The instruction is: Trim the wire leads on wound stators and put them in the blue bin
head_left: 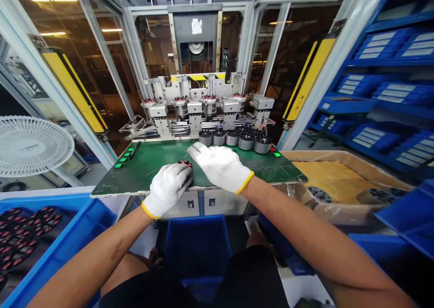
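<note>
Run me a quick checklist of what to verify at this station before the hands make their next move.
1. Left hand on the red-and-black part: ok, fingers are on it.
2. Right hand free: ok, nothing visible in it.
3. Dark cylindrical parts upright at the far edge of the green work board: ok.
4. Board surface near the hands: not ok, thin stray wires lie there.
5. Orientation of the red-and-black part: cannot tell, the left hand hides much of it.
</note>
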{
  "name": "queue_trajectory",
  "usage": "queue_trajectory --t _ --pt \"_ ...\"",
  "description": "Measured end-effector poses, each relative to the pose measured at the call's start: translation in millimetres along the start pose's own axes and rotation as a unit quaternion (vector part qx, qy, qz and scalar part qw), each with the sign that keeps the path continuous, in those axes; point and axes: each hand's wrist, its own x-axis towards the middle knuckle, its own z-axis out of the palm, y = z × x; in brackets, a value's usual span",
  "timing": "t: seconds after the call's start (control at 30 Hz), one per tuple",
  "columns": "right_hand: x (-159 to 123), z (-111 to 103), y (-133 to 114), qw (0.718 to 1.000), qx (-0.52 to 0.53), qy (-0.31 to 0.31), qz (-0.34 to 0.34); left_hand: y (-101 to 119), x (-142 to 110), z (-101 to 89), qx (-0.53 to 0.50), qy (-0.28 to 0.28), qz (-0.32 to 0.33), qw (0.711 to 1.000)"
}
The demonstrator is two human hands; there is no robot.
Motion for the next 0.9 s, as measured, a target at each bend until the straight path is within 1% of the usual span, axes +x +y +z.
queue_trajectory --t 0.07,0.1,0.17,0.2,0.23,0.3,0.37,0.4,0.43,0.47,0.5,0.53,0.57,0.6,0.63,0.67,0.7,0.73,0.77,0.8,0.83,0.9 --pt "1.3 12.9 9.6 0.997 -0.021 -0.075 -0.030 -1.4 1.2 -1.4 -0.023 -0.007 -0.017 1.000" --pt "-0.2 21.2 9.8 0.992 -0.015 -0.116 -0.041 -2.7 3.0 -3.0 -0.038 -0.011 -0.027 0.999" --pt "-5.6 37.6 1.0 0.984 0.019 -0.169 -0.050 -5.9 9.8 -8.6 -0.082 -0.033 -0.050 0.995" --pt "-8.6 44.8 -7.1 0.982 0.044 -0.177 -0.051 -7.4 15.0 -12.6 -0.107 -0.051 -0.068 0.991" --pt "-11.2 50.8 -16.5 0.981 0.069 -0.171 -0.050 -8.5 21.1 -17.2 -0.128 -0.075 -0.089 0.985" --pt "-14.6 59.6 -34.1 0.982 0.116 -0.145 -0.040 -9.6 34.7 -27.3 -0.149 -0.134 -0.135 0.970" --pt "-15.7 63.7 -41.2 0.976 0.174 -0.126 -0.026 -9.4 45.6 -36.6 -0.145 -0.179 -0.175 0.957" --pt "-15.8 64.0 -38.4 0.967 0.218 -0.127 -0.027 -9.1 48.7 -40.1 -0.142 -0.193 -0.183 0.954" --pt "-15.8 63.0 -31.0 0.953 0.269 -0.137 -0.034 -8.9 49.7 -42.4 -0.143 -0.199 -0.183 0.952" --pt "-15.6 60.4 -19.6 0.934 0.323 -0.151 -0.035 -8.7 48.6 -43.2 -0.146 -0.198 -0.175 0.953" --pt "-15.1 56.3 -5.6 0.915 0.369 -0.160 -0.022 -8.5 45.6 -42.3 -0.152 -0.193 -0.159 0.956" --pt "-14.3 50.6 9.2 0.901 0.402 -0.160 0.008 -8.2 41.2 -39.5 -0.156 -0.181 -0.140 0.961" --pt "-13.0 43.4 23.0 0.898 0.413 -0.139 0.058 -7.5 35.8 -35.1 -0.156 -0.162 -0.122 0.967" --pt "-11.4 35.1 33.7 0.903 0.404 -0.100 0.108 -6.6 30.0 -29.3 -0.152 -0.136 -0.108 0.973" --pt "-9.4 26.2 40.3 0.913 0.379 -0.057 0.140 -5.4 24.3 -22.7 -0.143 -0.106 -0.100 0.979" --pt "-7.4 17.3 42.0 0.928 0.342 -0.021 0.145 -4.2 19.1 -15.9 -0.131 -0.075 -0.096 0.984" --pt "-5.3 9.1 39.4 0.947 0.296 -0.004 0.123 -3.0 14.7 -9.5 -0.120 -0.050 -0.092 0.987" --pt "-3.3 2.5 33.2 0.966 0.244 -0.006 0.085 -2.2 11.4 -4.4 -0.112 -0.034 -0.088 0.989" --pt "-1.6 -1.9 24.9 0.981 0.187 -0.026 0.046 -1.9 9.3 -0.7 -0.109 -0.027 -0.084 0.990" --pt "-0.2 -3.6 16.0 0.990 0.131 -0.054 0.015 -2.0 8.3 1.2 -0.109 -0.026 -0.080 0.991" --pt "0.6 -2.4 7.6 0.993 0.083 -0.082 -0.007 -2.5 8.5 1.4 -0.111 -0.028 -0.079 0.990" --pt "0.5 7.6 -5.1 0.990 0.022 -0.136 -0.024 -3.8 11.9 -2.4 -0.128 -0.044 -0.077 0.988"
